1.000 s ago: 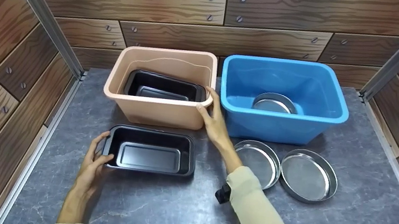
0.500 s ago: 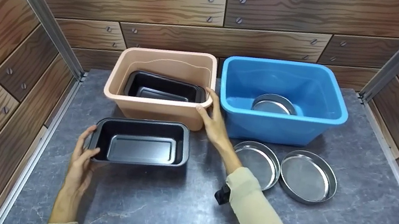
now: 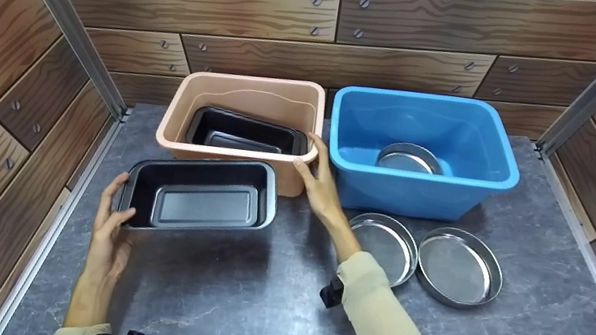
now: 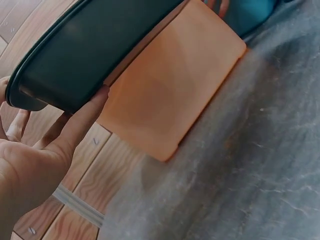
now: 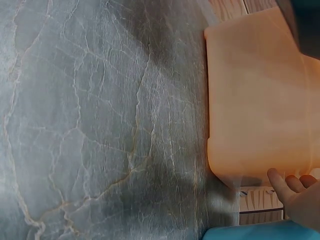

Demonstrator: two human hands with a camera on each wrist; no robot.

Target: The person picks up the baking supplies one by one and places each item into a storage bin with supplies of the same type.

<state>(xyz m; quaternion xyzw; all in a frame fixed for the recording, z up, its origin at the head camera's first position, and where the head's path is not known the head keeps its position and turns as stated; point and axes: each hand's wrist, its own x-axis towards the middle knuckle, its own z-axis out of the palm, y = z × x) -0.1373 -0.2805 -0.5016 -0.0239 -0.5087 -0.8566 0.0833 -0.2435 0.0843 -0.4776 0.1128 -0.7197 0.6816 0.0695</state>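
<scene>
My left hand (image 3: 108, 242) grips the left end of a black loaf pan (image 3: 206, 207), holding it above the tabletop in front of the peach bin (image 3: 290, 181). The pan's right end is tilted up, and the left wrist view shows its dark underside (image 4: 95, 47). Inside the peach bin lies another dark loaf pan (image 3: 247, 133), partly hidden by the front wall. My right hand (image 3: 324, 192) holds the bin's front right corner, with the thumb outside near the rim and the fingers along the right side.
A blue bin (image 3: 412, 193) stands right of the peach one, with a round cake pan (image 3: 409, 157) inside. Two more round pans, the left one (image 3: 386, 249) partly behind my right arm and the right one (image 3: 460, 268), rest before it. Wood-patterned walls (image 3: 262, 8) enclose the table.
The left hand has lifted the loaf pan off the table, moving it left and toward the peach bin while its right end tips up. The right hand stays at the bin's corner.
</scene>
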